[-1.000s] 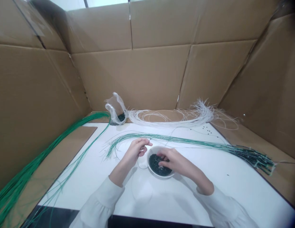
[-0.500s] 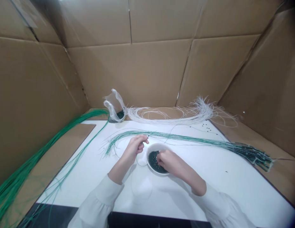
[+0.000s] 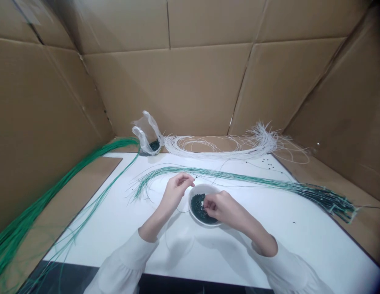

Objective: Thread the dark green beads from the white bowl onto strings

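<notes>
1. Two bare hands work close together over the middle of the surface point(image 3: 116, 228), and we see the left hand point(image 3: 177, 189) pinched closed, apparently on a thin strand point(image 3: 183, 212) that loops out below it.
2. A dark speck, probably a bead point(image 3: 196, 177), sits just beyond the left fingertips, on the side toward the surface's right edge.
3. We find the right hand point(image 3: 223, 206) with its fingers curled down inside a white bowl point(image 3: 205, 189); we cannot tell whether they grip anything.
4. The dark beads point(image 3: 196, 204) fill the bowl's floor, directly under the right fingertips, so the right hand is the nearer one. From the left fingertips, we judge, they lie toward the near edge and slightly to the right.
5. Beyond both hands we see a green bundle point(image 3: 223, 175), its long axis running left to right, its dark, thicker end crossing the surface's right edge.
6. A few loose specks point(image 3: 268, 164) lie by the far right corner.
7. Along the far edge we have a white bundle point(image 3: 220, 154) and, toward the far left corner, an open plastic bag point(image 3: 143, 141) with dark contents.
8. Green strands point(image 3: 70, 175) spread beside the left edge; some cross it.
</notes>
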The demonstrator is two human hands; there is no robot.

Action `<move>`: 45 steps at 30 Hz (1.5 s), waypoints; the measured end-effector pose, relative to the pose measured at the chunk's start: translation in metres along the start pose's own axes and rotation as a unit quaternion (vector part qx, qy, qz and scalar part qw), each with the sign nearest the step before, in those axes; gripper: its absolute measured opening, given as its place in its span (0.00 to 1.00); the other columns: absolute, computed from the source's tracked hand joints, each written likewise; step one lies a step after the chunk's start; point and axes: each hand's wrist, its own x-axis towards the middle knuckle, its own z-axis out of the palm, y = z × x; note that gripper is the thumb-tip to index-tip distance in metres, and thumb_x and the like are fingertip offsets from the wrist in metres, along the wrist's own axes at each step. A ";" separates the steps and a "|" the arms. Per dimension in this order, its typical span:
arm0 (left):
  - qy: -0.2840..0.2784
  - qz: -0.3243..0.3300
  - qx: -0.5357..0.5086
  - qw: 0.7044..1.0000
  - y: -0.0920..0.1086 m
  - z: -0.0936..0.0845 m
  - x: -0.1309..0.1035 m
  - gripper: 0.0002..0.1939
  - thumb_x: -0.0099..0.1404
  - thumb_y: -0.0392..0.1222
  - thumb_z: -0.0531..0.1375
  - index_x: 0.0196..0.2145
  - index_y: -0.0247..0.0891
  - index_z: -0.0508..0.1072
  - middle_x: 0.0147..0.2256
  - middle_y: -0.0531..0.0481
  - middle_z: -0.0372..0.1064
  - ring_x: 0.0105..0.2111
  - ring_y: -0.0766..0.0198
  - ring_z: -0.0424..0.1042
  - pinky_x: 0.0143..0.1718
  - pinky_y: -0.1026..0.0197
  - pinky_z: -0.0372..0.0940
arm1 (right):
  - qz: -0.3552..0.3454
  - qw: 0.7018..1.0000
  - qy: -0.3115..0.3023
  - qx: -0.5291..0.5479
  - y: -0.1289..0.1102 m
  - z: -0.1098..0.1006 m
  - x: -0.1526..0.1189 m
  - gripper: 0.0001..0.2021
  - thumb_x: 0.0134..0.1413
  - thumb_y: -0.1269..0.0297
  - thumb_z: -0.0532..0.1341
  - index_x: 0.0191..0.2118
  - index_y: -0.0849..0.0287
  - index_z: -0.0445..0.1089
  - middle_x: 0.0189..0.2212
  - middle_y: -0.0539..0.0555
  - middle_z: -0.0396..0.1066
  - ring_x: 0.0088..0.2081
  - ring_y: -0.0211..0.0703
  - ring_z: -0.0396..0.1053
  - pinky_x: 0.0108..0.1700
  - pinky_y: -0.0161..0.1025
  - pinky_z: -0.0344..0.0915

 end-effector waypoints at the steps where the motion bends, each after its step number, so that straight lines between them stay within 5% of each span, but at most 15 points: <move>1: 0.005 0.019 0.019 1.000 0.000 0.000 -0.001 0.09 0.56 0.44 0.56 0.28 0.35 0.68 0.25 0.52 0.66 0.20 0.73 0.56 0.20 0.70 0.49 | -0.002 1.000 0.002 0.000 0.000 0.000 0.000 0.08 0.43 0.75 0.54 0.25 0.60 0.69 0.21 0.50 0.69 0.23 0.37 0.64 0.27 0.30 0.57; 6: 0.029 0.110 0.109 0.987 0.001 0.003 -0.005 0.09 0.59 0.44 0.54 0.29 0.36 0.69 0.28 0.50 0.68 0.30 0.67 0.65 0.29 0.69 0.57 | -0.010 1.000 0.013 -0.010 0.000 0.001 0.001 0.09 0.42 0.75 0.54 0.26 0.61 0.70 0.23 0.52 0.69 0.25 0.38 0.65 0.29 0.31 0.58; 16: 0.039 0.142 0.163 0.976 -0.001 0.004 -0.005 0.09 0.61 0.43 0.52 0.30 0.36 0.69 0.29 0.51 0.68 0.28 0.68 0.64 0.28 0.68 0.57 | 0.010 0.999 0.033 0.020 -0.001 -0.004 0.000 0.10 0.42 0.74 0.52 0.26 0.59 0.70 0.21 0.50 0.70 0.24 0.39 0.66 0.29 0.32 0.60; 26: 0.064 0.145 0.155 0.975 -0.007 0.007 -0.003 0.10 0.60 0.42 0.53 0.31 0.36 0.72 0.28 0.49 0.70 0.27 0.66 0.64 0.28 0.66 0.57 | -0.031 0.998 0.049 0.006 0.013 0.007 0.004 0.08 0.41 0.69 0.51 0.24 0.56 0.67 0.18 0.49 0.66 0.21 0.40 0.65 0.25 0.32 0.60; 36: -0.028 0.087 0.092 0.992 -0.002 0.010 0.003 0.10 0.56 0.43 0.56 0.29 0.34 0.73 0.30 0.48 0.69 0.30 0.66 0.65 0.30 0.66 0.60 | 0.013 0.992 0.067 0.109 0.010 -0.002 0.006 0.11 0.47 0.62 0.53 0.28 0.56 0.72 0.26 0.53 0.74 0.28 0.47 0.71 0.33 0.37 0.64; 45: -0.009 0.097 0.057 0.994 0.003 0.003 0.012 0.11 0.56 0.44 0.57 0.29 0.33 0.71 0.29 0.46 0.67 0.27 0.66 0.66 0.28 0.66 0.63 | 0.047 0.975 0.113 0.185 0.007 -0.009 0.002 0.09 0.46 0.60 0.56 0.25 0.58 0.70 0.24 0.53 0.73 0.27 0.45 0.71 0.32 0.35 0.66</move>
